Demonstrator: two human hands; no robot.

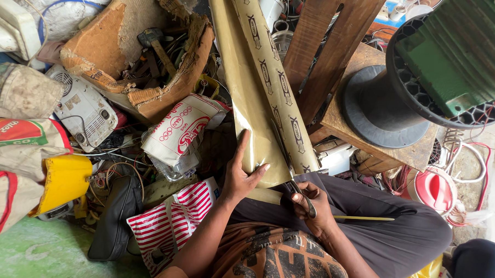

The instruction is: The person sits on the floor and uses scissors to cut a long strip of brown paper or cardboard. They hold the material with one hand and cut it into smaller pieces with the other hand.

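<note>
My two hands, left hand spread flat on one roll of tan insulating paper, right hand closed around one pair of scissors cutting it

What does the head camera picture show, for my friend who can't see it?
A seated person's left hand presses flat on a long roll of tan sheet while the right hand cuts it with scissors. Cluttered tools, wires and bags surround them.
</note>
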